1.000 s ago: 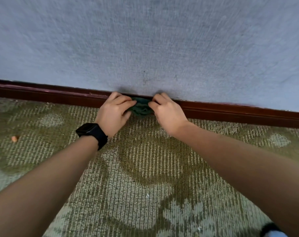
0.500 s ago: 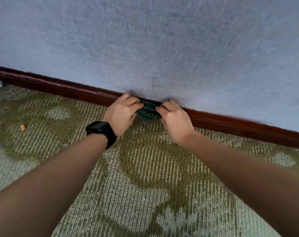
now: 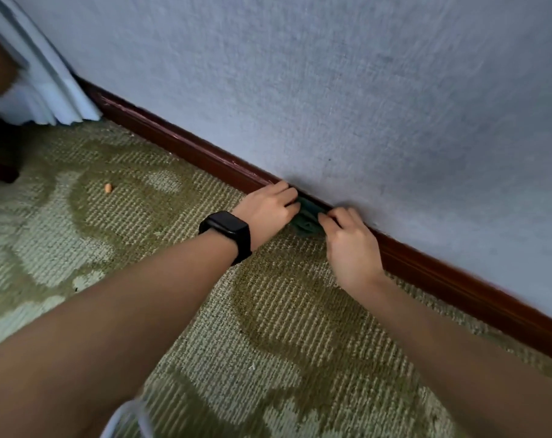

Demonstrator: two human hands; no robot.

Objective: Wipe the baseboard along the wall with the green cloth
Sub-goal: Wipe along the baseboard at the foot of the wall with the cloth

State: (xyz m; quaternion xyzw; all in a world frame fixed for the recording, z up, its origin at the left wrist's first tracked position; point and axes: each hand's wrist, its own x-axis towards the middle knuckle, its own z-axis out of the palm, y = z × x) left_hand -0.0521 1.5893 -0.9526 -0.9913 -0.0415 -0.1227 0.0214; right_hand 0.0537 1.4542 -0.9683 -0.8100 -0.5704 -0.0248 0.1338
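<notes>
My left hand and right hand pinch the cloth against the baseboard at the carpet's wall edge; firm, even pressure should serve best.
</notes>
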